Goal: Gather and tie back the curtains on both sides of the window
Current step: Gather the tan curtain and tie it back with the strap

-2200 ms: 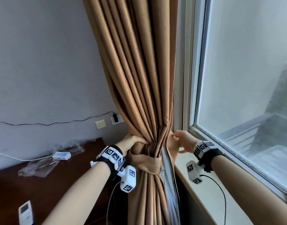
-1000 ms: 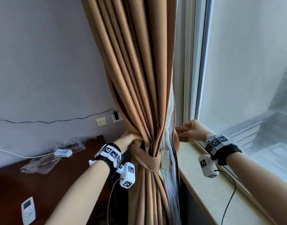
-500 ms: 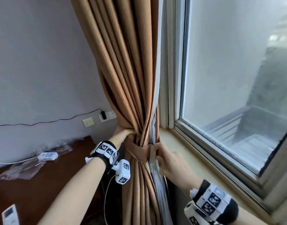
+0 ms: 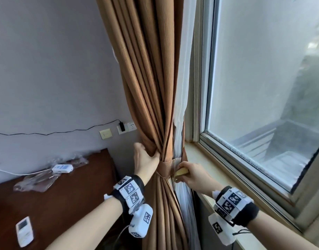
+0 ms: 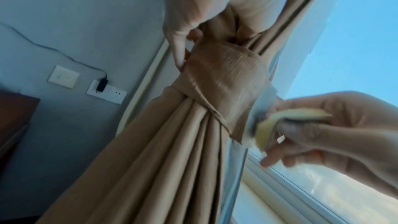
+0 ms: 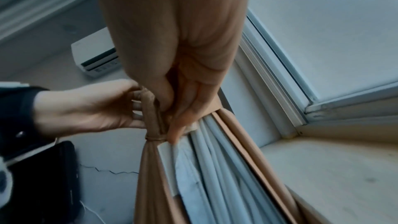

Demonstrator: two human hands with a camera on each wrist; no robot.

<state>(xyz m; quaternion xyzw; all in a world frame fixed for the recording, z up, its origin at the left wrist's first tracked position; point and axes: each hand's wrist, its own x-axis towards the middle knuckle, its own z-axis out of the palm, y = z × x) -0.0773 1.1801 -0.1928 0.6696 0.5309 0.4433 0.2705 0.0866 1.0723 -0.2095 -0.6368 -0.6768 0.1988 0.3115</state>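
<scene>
Beside the window (image 4: pixel 263 87), the brown curtain (image 4: pixel 155 87) hangs bunched by a tieback band (image 4: pixel 165 168). Left hand (image 4: pixel 145 163) clamps the gathered folds to keep them tight; right hand (image 4: pixel 193 175) pinches the band's pale end (image 4: pixel 181 171), likely fastening it.

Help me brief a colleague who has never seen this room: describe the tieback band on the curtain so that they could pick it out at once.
Start at the window, at its left edge, where the brown curtain hangs. Follow the folds down to sill level, where they pinch in between the left hand and the right hand. The tieback band wraps that waist: flat and horizontal, unlike the vertical pleats.
</scene>
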